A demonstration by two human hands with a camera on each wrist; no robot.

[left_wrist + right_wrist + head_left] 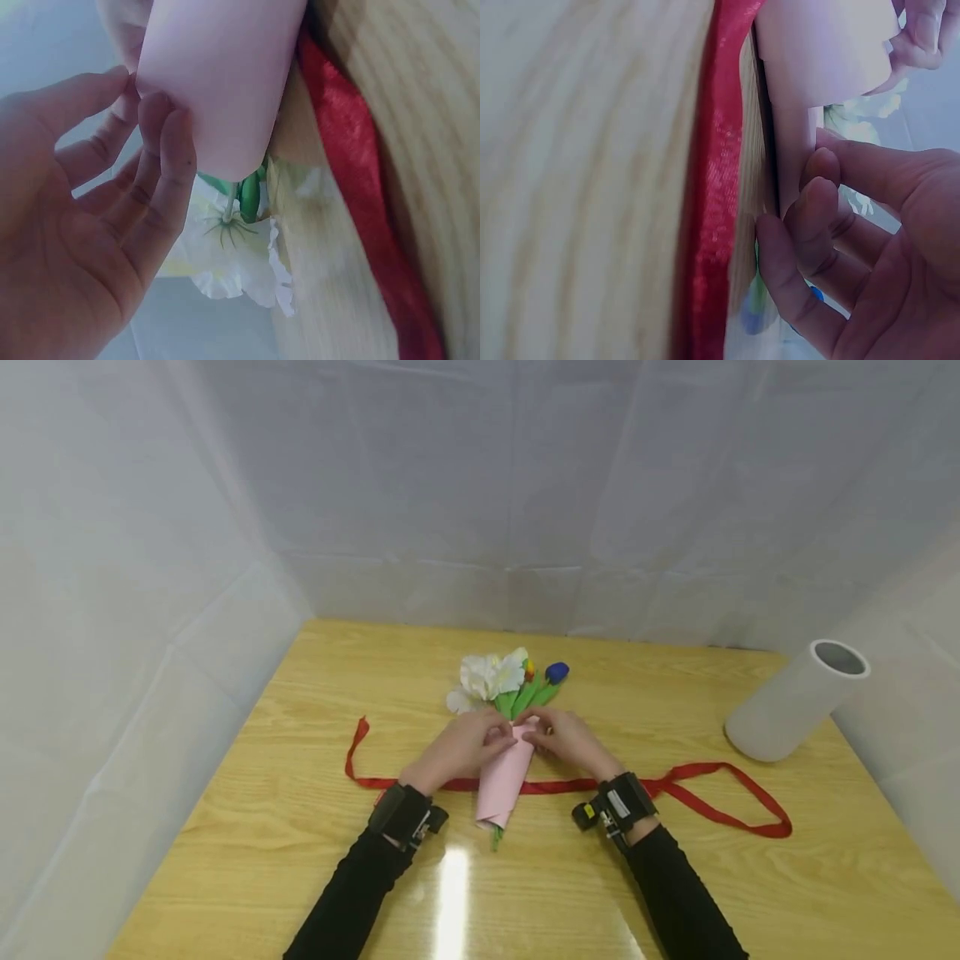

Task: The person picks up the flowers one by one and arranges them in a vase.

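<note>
Where the two hands meet near the middle of the head view, a roll of pink paper lies on the wooden worktop, wrapped around a small bunch of artificial flowers. The left hand comes in from the lower left and holds the top edge of the paper, its fingers curled against the pink sheet with the thumb on the other side. The right hand comes in from the lower right and pinches the same upper edge, its fingertips pressed to the fold of the paper. Both hands are closed on the wrap, touching each other or nearly so at its mouth.

White blooms, a blue bud and green leaves stick out of the wrap toward the top of the frame, just above the hands. A green stem end shows below the lower end of the roll. Under the roll runs a red ribbon, stretching from the centre left of the frame to a loose loop at the right; in both wrist views it lies right beside the pink paper.

At the right edge of the frame, well apart from the hands, a white tube lies on its side, open end up and to the right. White sheeting walls in the worktop behind and to both sides.
</note>
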